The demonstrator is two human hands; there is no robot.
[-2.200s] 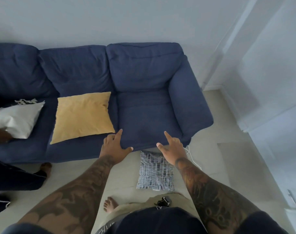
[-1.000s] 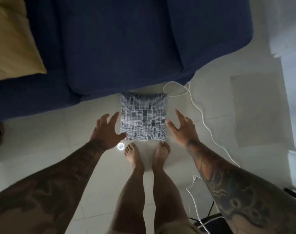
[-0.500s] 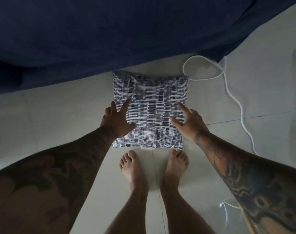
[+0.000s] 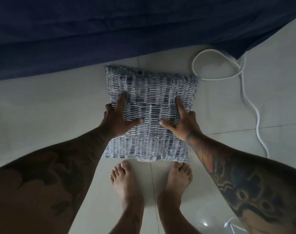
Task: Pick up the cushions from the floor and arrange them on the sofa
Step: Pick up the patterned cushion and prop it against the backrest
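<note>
A blue-and-white patterned cushion (image 4: 151, 88) lies flat on the pale tiled floor, just in front of the dark blue sofa (image 4: 110, 31) that fills the top of the view. My left hand (image 4: 117, 121) clasps the cushion's left edge, thumb and forefinger spread on top and the other fingers round the side. My right hand (image 4: 184, 123) holds the right edge the same way. The cushion's near edge rests just beyond my toes.
A white cable (image 4: 245, 92) loops on the floor right of the cushion and trails toward the lower right. My bare feet (image 4: 125, 184) (image 4: 177, 181) stand on the tiles. The sofa's front edge overhangs the floor close behind the cushion.
I have bent down from standing before the sofa. Both hands moved from beside the cushion onto it and now clasp its left and right edges; the view has come closer.
</note>
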